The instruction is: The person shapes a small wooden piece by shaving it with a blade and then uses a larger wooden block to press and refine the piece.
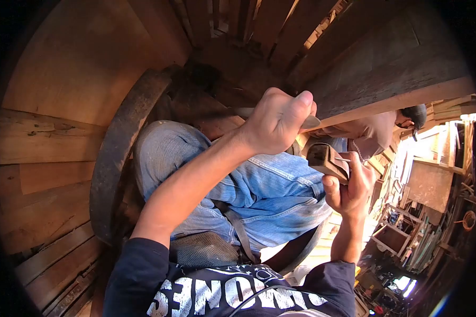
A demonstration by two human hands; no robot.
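Seated in worn, creased blue jeans [269, 182], a person grips tools in both bare hands among rough timber walls. The left hand [280, 120] is closed in a fist, thumb laid along the top, around a slim tool; a rounded, dull-toned end [311, 123] juts out beside the thumb, while a narrow grey length [242, 111] shows on the other side of the wrist. The right hand [353, 186], just below and to the side, pinches a squat brown wooden block [328, 161] between thumb and fingers. The block has a dark, scuffed face and squared edges, and a thin, pale rod lies across its finger side. The two hands are near each other but apart, above the knees.

A long, flat-edged beam [402, 102] slants past the left fist, its side dark and weathered. Opposite, a thick, curved dark band [116, 153] with a chipped rim arcs beside the denim. A dark mesh pouch [203, 249] and a black strap [237, 227] lie across the lap, above a black T-shirt [232, 293] with cracked white lettering. Behind the block, another person [373, 134] in a dark cap leans near the beam.
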